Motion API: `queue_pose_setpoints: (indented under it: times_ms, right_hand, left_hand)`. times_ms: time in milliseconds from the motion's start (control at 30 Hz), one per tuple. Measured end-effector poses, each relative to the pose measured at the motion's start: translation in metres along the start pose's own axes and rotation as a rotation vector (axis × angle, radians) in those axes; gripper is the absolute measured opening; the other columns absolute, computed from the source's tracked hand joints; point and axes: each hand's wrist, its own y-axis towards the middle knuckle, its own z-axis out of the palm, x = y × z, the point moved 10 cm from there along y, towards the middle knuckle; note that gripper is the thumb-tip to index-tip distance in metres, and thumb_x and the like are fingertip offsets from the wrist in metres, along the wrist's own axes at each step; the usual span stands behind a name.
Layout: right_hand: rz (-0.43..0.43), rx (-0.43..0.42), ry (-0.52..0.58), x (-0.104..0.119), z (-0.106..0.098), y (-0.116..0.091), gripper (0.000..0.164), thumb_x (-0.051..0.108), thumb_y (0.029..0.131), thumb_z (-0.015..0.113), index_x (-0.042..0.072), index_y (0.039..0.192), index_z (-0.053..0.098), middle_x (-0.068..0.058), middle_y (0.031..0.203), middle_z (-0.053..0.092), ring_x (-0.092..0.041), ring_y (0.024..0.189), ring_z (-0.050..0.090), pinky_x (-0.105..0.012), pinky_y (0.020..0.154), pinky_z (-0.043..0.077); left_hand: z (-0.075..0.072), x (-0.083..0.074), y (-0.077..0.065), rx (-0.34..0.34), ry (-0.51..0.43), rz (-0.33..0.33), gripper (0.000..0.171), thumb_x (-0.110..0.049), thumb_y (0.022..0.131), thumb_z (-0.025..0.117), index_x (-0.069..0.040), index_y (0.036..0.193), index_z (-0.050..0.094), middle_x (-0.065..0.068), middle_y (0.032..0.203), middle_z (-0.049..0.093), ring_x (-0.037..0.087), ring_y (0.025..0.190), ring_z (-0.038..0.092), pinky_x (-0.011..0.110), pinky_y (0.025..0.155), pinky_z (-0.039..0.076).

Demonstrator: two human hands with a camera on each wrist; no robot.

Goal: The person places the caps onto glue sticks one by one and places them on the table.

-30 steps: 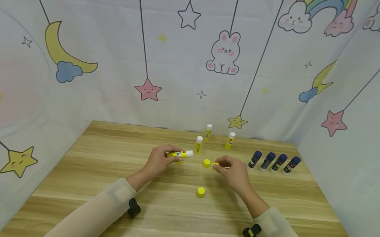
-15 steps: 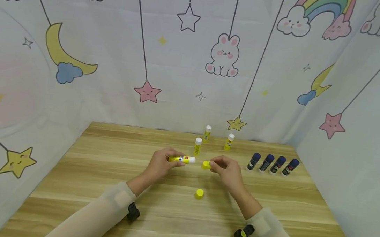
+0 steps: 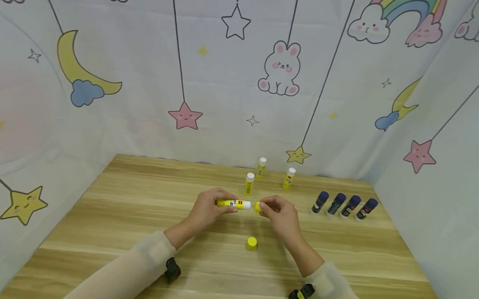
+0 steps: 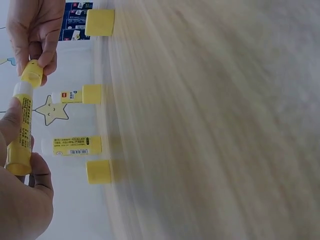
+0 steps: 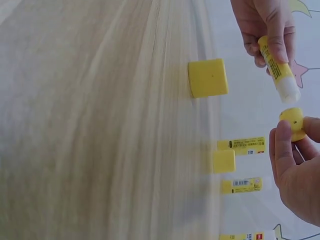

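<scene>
My left hand (image 3: 207, 210) holds a yellow glue stick (image 3: 235, 204) lying level, its white end pointing right. Between the fingertips of my right hand (image 3: 281, 216) is a yellow cap (image 3: 257, 207), facing that white end. In the right wrist view a small gap separates the cap (image 5: 292, 120) from the glue stick (image 5: 275, 65); the left wrist view has the cap (image 4: 33, 72) very close to the stick's white end. Another yellow cap (image 3: 251, 243) stands on the table in front of the hands. Other loose caps appear in the wrist views, such as one cap (image 4: 98, 171) at lower left.
Behind the hands, three yellow glue sticks with white tops stand upright: one glue stick (image 3: 249, 185) nearest, the others further back. Several dark-blue-capped glue sticks (image 3: 320, 203) form a row at right. A printed cloth (image 3: 145, 133) borders the wooden table (image 3: 143, 177).
The left hand has lowered and moved right with the glue stick. The right hand has moved left with the cap, so the two pieces are now nearly end to end.
</scene>
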Motion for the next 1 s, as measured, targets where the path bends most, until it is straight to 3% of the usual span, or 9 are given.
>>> queue_pose_setpoints:
  times_ms: [333, 800, 1000]
  right_hand:
    - [-0.003, 0.017, 0.051, 0.003, 0.009, -0.004, 0.017, 0.011, 0.096, 0.071, 0.0, 0.11, 0.072, -0.013, 0.11, 0.069, -0.021, 0.094, 0.069, -0.028, 0.08, 0.06]
    - [-0.026, 0.04, 0.078, 0.007, 0.016, -0.008, 0.02, 0.008, 0.096, 0.071, -0.003, 0.112, 0.07, -0.015, 0.111, 0.069, -0.021, 0.094, 0.07, -0.029, 0.082, 0.06]
    - [-0.022, 0.052, 0.102, 0.008, 0.017, -0.011, 0.019, 0.008, 0.095, 0.072, -0.003, 0.111, 0.07, -0.016, 0.111, 0.069, -0.022, 0.094, 0.07, -0.029, 0.082, 0.06]
  left_hand:
    - [0.005, -0.003, -0.001, 0.015, -0.003, 0.012, 0.028, -0.026, 0.08, 0.084, -0.021, 0.107, 0.08, -0.007, 0.101, 0.072, 0.011, 0.082, 0.058, 0.025, 0.067, 0.048]
    - [0.008, -0.007, -0.004, -0.01, 0.009, 0.015, 0.027, -0.027, 0.08, 0.085, -0.021, 0.106, 0.08, -0.009, 0.1, 0.072, 0.011, 0.082, 0.058, 0.026, 0.066, 0.047]
    - [0.01, -0.007, -0.006, -0.026, 0.026, 0.015, 0.029, -0.026, 0.079, 0.085, -0.02, 0.107, 0.08, -0.01, 0.102, 0.073, 0.007, 0.091, 0.064, 0.024, 0.071, 0.052]
